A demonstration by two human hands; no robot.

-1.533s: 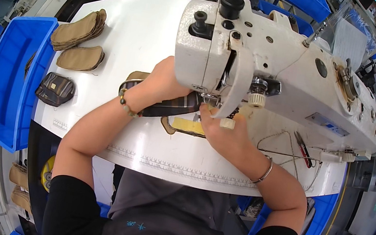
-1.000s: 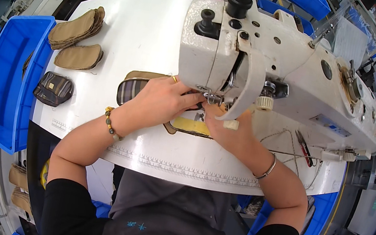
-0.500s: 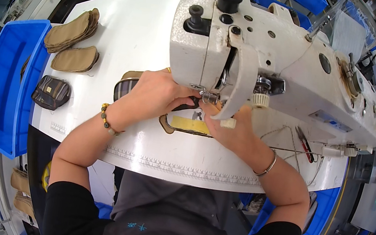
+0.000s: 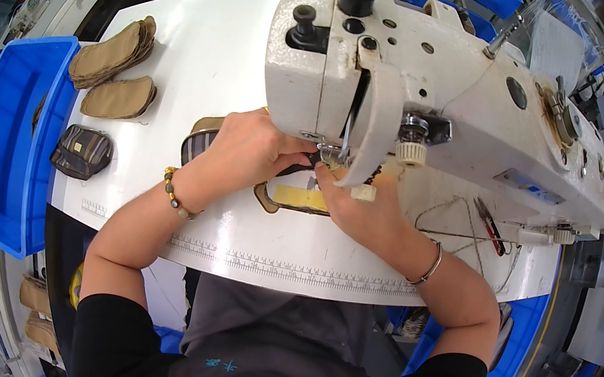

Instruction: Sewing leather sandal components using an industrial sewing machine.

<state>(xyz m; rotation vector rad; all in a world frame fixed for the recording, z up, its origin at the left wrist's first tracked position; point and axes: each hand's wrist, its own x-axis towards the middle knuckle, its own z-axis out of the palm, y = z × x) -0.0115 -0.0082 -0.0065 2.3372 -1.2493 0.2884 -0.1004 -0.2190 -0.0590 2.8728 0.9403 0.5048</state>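
Observation:
At the presser foot (image 4: pixel 332 155) of a white sewing machine (image 4: pixel 299 81), both my hands work on a sewn fabric piece (image 4: pixel 197 143) in dark plaid with tan edging. My left hand (image 4: pixel 251 147) pinches its dark edge just left of the needle, thumb and forefinger closed. From the right, my right hand (image 4: pixel 366 210) grips the piece beside the foot, its fingers partly hidden behind the machine's curved guard (image 4: pixel 377 125). Below the fingers lies a yellow strip (image 4: pixel 300 198), next to a tan rounded tab (image 4: pixel 265 198). The stitching point itself is mostly covered.
Stacked tan fabric pieces (image 4: pixel 112 52) and a finished plaid pouch (image 4: pixel 83 151) lie on the left of the white table, beside a blue bin (image 4: pixel 13 143). Red-and-black thread snips (image 4: pixel 491 226) and a loose chain-like cord (image 4: pixel 465 206) lie at right. A ruler strip (image 4: pixel 289 269) follows the front edge.
My right hand has shifted slightly left beside the presser foot. My left hand keeps its pinch almost in place. The machine appears a little further left in view.

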